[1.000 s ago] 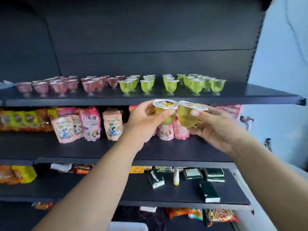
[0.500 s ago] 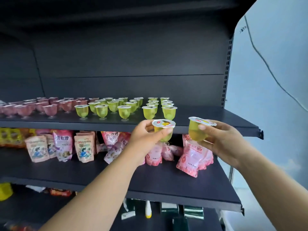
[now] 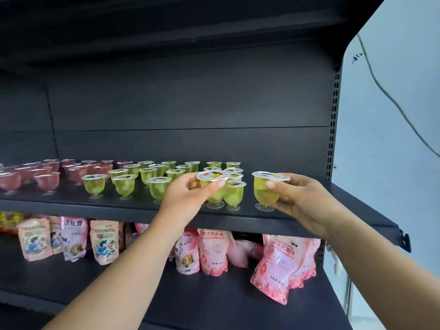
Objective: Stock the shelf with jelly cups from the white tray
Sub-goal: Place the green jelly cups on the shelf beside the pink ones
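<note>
My left hand [image 3: 184, 198] grips a green jelly cup [image 3: 213, 178] by its rim, its foot resting at the front of the dark shelf [image 3: 133, 209], just left of another green cup. My right hand [image 3: 302, 201] holds a yellow-green jelly cup [image 3: 264, 192] whose foot touches the shelf further right. Rows of green jelly cups [image 3: 156, 173] fill the shelf's middle, and pink jelly cups [image 3: 47, 172] stand at the left. The white tray is out of view.
The shelf's right end [image 3: 345, 201] lies bare beyond my right hand. Pink and patterned snack pouches [image 3: 278, 265] stand on the lower shelf [image 3: 214, 303]. A pale wall [image 3: 392, 139] with a hanging cable borders the unit on the right.
Both hands have risen from below the shelf edge and carried their cups onto the shelf surface. The camera has tilted up and shifted right.
</note>
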`<control>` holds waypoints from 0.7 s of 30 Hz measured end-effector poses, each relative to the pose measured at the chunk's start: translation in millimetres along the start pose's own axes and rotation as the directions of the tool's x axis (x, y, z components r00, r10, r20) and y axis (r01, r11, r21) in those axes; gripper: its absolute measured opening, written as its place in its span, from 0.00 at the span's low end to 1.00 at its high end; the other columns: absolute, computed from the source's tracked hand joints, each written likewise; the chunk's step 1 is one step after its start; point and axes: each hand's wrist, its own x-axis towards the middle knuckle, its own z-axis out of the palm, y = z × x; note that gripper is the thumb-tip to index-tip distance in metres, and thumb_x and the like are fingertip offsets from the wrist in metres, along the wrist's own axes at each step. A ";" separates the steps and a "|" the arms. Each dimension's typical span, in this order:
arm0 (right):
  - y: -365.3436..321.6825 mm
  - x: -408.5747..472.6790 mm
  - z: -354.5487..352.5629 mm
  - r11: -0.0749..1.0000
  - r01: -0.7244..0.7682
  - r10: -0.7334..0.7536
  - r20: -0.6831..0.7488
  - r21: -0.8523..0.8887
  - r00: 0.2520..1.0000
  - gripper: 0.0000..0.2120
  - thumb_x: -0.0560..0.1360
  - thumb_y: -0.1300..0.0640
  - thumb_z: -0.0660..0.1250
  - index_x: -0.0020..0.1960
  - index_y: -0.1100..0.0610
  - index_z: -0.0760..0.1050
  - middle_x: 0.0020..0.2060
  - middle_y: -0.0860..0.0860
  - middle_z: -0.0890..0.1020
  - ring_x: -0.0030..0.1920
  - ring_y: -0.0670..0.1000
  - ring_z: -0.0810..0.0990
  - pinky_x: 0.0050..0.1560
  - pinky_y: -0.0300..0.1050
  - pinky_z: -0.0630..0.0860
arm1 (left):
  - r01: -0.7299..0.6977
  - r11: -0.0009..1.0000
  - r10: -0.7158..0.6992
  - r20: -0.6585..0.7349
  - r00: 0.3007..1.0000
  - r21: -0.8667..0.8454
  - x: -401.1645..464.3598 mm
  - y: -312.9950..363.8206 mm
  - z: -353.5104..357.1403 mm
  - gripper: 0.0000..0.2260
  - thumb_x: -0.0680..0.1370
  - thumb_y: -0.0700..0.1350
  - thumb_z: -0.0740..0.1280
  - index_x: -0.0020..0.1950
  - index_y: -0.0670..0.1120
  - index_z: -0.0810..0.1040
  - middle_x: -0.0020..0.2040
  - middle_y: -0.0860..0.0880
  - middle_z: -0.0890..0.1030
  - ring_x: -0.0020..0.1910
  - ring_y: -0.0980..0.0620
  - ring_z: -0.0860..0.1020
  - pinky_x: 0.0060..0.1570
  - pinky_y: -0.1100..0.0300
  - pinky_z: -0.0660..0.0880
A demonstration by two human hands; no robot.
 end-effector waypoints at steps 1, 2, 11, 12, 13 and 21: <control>1.1 13.4 -3.5 1.000 0.001 -0.001 -0.013 -0.014 1.000 0.04 0.72 0.64 0.67 0.46 0.59 0.77 0.39 0.50 0.84 0.38 0.45 0.83 0.40 0.35 0.80 | -0.015 1.000 0.015 0.006 1.000 -0.008 8.5 0.9 7.4 0.10 0.68 0.52 0.74 0.46 0.53 0.79 0.41 0.59 0.81 0.40 0.62 0.78 0.42 0.66 0.74; 2.0 26.8 -7.9 1.000 -0.003 0.002 -0.029 -0.029 1.000 0.05 0.72 0.64 0.68 0.47 0.60 0.77 0.41 0.51 0.84 0.40 0.46 0.82 0.40 0.35 0.80 | -0.033 0.999 0.033 0.017 0.999 -0.024 17.1 2.5 15.1 0.08 0.68 0.50 0.75 0.44 0.53 0.80 0.40 0.60 0.81 0.38 0.64 0.78 0.39 0.69 0.73; -13.0 122.0 -87.7 0.983 -0.036 -0.001 -0.201 -0.182 0.980 0.06 0.74 0.58 0.68 0.49 0.59 0.75 0.52 0.57 0.80 0.49 0.53 0.80 0.47 0.41 0.79 | -0.095 0.986 0.113 0.137 0.984 -0.137 66.7 8.3 106.0 0.15 0.67 0.51 0.74 0.53 0.50 0.80 0.46 0.57 0.83 0.39 0.64 0.78 0.35 0.72 0.71; -11.1 129.1 -96.9 0.980 -0.045 0.004 -0.206 -0.193 0.978 0.06 0.74 0.58 0.68 0.49 0.59 0.75 0.52 0.58 0.79 0.50 0.53 0.80 0.48 0.42 0.79 | -0.084 0.984 0.107 0.144 0.984 -0.157 68.3 6.0 115.8 0.15 0.67 0.51 0.74 0.52 0.50 0.80 0.46 0.56 0.83 0.40 0.64 0.79 0.37 0.72 0.72; -9.0 135.4 -104.6 0.975 -0.057 0.012 -0.206 -0.217 0.979 0.06 0.74 0.57 0.68 0.49 0.59 0.75 0.52 0.57 0.79 0.50 0.53 0.80 0.48 0.42 0.79 | -0.070 0.983 0.097 0.156 0.983 -0.170 68.3 3.3 124.1 0.16 0.67 0.50 0.74 0.52 0.49 0.80 0.46 0.55 0.83 0.43 0.63 0.80 0.40 0.70 0.74; 19.9 210.6 -130.3 0.900 -0.121 0.124 -0.018 -0.419 0.992 0.05 0.73 0.60 0.69 0.41 0.57 0.74 0.36 0.50 0.77 0.37 0.44 0.77 0.40 0.34 0.77 | 0.048 0.996 -0.052 0.048 0.997 0.069 85.4 -29.4 161.6 0.15 0.67 0.48 0.75 0.50 0.52 0.74 0.43 0.61 0.77 0.42 0.67 0.75 0.36 0.75 0.70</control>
